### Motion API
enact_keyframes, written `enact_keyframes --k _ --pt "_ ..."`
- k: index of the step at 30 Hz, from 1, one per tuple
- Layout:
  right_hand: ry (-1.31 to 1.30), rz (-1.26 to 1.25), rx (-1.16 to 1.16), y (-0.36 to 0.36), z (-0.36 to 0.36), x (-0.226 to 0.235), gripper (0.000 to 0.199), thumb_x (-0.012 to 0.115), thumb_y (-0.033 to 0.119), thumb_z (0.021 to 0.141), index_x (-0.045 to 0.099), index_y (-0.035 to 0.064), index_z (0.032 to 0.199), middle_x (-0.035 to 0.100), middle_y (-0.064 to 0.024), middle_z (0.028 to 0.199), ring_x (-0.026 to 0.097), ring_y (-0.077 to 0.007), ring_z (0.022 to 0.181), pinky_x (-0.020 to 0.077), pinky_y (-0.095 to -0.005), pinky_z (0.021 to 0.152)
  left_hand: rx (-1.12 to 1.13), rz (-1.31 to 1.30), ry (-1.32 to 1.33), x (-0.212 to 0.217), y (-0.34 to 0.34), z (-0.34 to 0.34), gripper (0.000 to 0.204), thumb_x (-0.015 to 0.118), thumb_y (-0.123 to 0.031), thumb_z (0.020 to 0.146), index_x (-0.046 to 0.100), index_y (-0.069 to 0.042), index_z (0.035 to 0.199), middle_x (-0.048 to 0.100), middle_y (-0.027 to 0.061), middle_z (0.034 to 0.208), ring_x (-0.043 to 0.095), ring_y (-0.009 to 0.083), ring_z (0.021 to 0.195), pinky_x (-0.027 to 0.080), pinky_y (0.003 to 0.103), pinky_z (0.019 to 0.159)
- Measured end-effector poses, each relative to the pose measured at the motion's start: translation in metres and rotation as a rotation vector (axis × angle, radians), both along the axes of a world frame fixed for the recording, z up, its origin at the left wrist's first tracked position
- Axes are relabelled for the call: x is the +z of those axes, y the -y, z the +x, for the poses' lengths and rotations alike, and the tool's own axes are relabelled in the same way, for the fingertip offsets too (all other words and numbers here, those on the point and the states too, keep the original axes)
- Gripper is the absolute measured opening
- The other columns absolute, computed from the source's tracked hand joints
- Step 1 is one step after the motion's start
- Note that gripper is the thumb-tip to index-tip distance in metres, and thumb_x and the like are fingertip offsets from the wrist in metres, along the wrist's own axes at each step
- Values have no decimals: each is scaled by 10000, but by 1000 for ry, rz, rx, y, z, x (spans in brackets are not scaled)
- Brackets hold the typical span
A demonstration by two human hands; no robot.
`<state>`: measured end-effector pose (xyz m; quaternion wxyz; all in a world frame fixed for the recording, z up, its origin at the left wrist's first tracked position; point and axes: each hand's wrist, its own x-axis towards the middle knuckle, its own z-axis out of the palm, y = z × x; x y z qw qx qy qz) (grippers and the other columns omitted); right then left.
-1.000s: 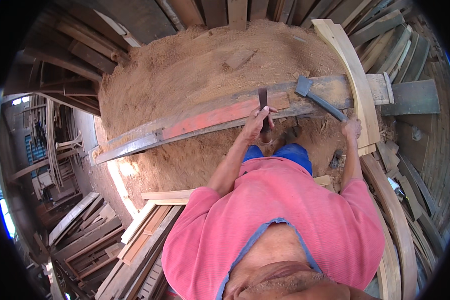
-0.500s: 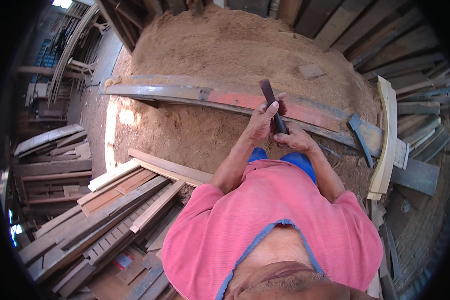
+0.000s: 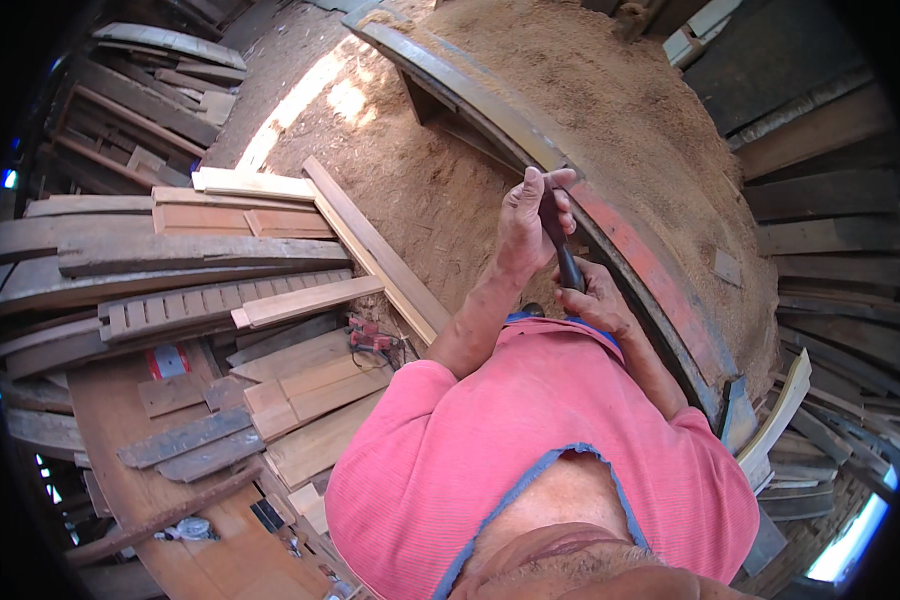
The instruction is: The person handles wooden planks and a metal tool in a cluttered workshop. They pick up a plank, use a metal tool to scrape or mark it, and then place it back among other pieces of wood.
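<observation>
A long dark tool (image 3: pixel 568 268) with a flat brown upper part and a rounded black handle is held upright at a slant before my waist. My left hand (image 3: pixel 523 222) is closed round its upper part, with the thumb and index finger near the top. The fingers of my right hand (image 3: pixel 598 298) wrap the handle at the lower end. My left palm and fingers hide much of the flat part, so its exact kind does not show.
A long bench-like beam (image 3: pixel 625 235) with red paint runs close beyond my hands, sawdust (image 3: pixel 620 110) heaped behind it. Boards and planks (image 3: pixel 200 250) are stacked at the left. A red power tool (image 3: pixel 370 338) lies near my left elbow. A pale curved board (image 3: pixel 785 415) leans at the right.
My view and body have turned left, so the beam slants more and the wood stacks come further into view. My left fingers now cover the tool's flat end, which stuck out before.
</observation>
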<state>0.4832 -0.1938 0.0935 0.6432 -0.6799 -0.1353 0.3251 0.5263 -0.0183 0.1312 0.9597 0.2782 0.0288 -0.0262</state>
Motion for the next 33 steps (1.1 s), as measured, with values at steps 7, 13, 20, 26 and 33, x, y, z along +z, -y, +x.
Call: enact_keyframes --k 7,13,20,26,33 --pt "418 -120 113 -42 31 6 293 724 221 836 588 3 975 596 -93 735 591 -210 674 470 -368 652 156 -60 161 7 -40 1 830 260 -745 961 482 -34 1327 529 49 590 518 169 475 439 306 456" --pt "580 -263 417 -59 95 58 288 736 198 836 566 5 963 579 -203 730 598 -404 715 451 -470 663 44 -250 352 21 -66 26 868 205 -744 968 446 -17 1375 426 6 512 434 137 391 381 293 394" --pt "647 -193 425 -72 156 48 228 714 209 846 583 38 921 571 -166 734 585 -370 709 441 -449 652 518 -90 -15 41 -61 72 801 260 -674 1005 509 20 1320 539 59 719 577 180 697 484 348 678" --pt "704 -230 605 -97 203 41 199 700 218 849 606 50 899 577 -136 738 594 -327 704 452 -436 655 34 -156 256 -21 -144 45 788 373 -643 1003 519 80 1281 550 16 693 564 117 612 427 295 555" --pt "727 -173 754 -183 244 11 169 706 170 825 628 32 884 595 -164 738 606 -369 718 460 -456 653 -32 -196 312 -79 -205 42 580 602 -489 968 583 64 1142 550 -12 588 530 76 466 371 240 438"
